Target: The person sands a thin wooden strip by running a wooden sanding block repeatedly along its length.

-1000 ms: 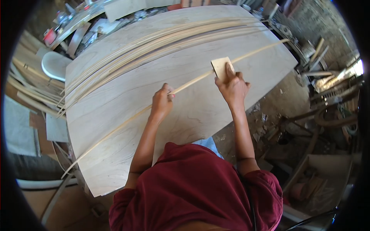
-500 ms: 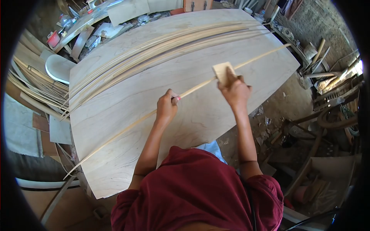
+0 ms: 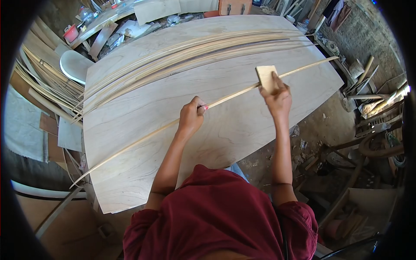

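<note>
A long, thin wooden strip (image 3: 234,94) runs diagonally across the pale plywood sheet (image 3: 225,134), its near end reaching past the left edge. My left hand (image 3: 191,117) is closed round the strip near its middle, and something small and red shows at the fingertips. In my right hand (image 3: 277,99) is a flat, tan sanding block (image 3: 265,74), gripped with the thumb below and fingers over its face. The block lies against the strip, farther along to the right. Part of the strip is hidden behind the block and both hands.
Several similar thin strips (image 3: 190,54) lie in a bundle across the sheet's far side. More strips (image 3: 47,86) and a white rounded panel (image 3: 73,66) stand at the left. A cluttered bench (image 3: 104,21) is at the back left. Scrap wood and an open box (image 3: 368,195) sit at the right.
My right hand and the sanding block have moved a little to the right along the strip. My left hand still holds the strip; the whole view has shifted slightly.
</note>
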The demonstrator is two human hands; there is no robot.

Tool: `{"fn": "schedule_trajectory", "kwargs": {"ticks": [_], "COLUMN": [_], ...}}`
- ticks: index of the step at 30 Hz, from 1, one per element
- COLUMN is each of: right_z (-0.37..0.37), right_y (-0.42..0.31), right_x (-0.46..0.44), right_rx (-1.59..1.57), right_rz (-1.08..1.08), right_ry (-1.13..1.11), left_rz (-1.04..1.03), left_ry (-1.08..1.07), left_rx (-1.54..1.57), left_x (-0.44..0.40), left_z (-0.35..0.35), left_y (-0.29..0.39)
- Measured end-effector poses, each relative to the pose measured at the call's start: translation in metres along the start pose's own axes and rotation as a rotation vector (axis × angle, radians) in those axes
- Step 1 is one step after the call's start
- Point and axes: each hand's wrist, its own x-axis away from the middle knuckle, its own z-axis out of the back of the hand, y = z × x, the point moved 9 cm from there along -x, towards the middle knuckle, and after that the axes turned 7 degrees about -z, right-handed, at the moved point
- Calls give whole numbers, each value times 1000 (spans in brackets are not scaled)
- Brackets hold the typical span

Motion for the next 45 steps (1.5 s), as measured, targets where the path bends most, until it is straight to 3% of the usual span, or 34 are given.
{"fn": "schedule_trajectory", "kwargs": {"ticks": [1, 3, 4, 6, 17, 21, 23, 25, 30, 31, 32, 34, 37, 38, 40, 41, 45], "right_z": [7, -1, -5, -7, -28, -37, -41, -45, -49, -52, -55, -62, -51, -53, -35, -34, -25], "right_y": [-8, 12, 17, 21, 36, 43, 45, 47, 44, 47, 51, 54, 44, 45, 23, 28, 58], "right_x": [-4, -5, -5, -10, -11, -11, -9, -10, -13, -13, -14, -15, -5, -1, 5, 1, -38], "right_rx": [-1, -386, -388, -771, -1321, -1370, -1386, -1396, -1456, -1479, -1475, -1406, -923, -917, -389, -392, -298], "right_rz": [5, -452, -452, -345, -447, -465, -505, -480, -423, -425, -423, -405, -107, -117, 260, 259, 218], "right_ry": [-2, -237, -245, -165, -416, -459, -475, -501, -575, -588, -597, -585, -390, -370, -117, -116, -82], "left_rz": [14, 34, 29, 26, 106, 150, 18, 32, -51, -24, 7, -41, -87, -63, 10, 98, 75], "left_ry": [-13, -20, -33, -45, -141, -237, -271, -258, -274, -357, -441, -392, -327, -297, -336, -354, -263], "left_rx": [24, 44, 38, 29, 152, 148, -22, -68, -105, -104, -102, -115, -114, -90, -82, -82, -12], "left_x": [0, -1, -2, -4, -9, -15, -25, -40, -77, -81, -83, -85, -89, -90, -91, -90, -90], "left_z": [-1, 0, 2, 6, 8, 5, 7, 2, -44, -59, -73, -87, -94, -95, -99, -99, -108], "left_y": [-2, -4, -2, 0, -10, -20, -5, 9, 56, 61, 63, 56, 50, 48, 48, 43, 41]}}
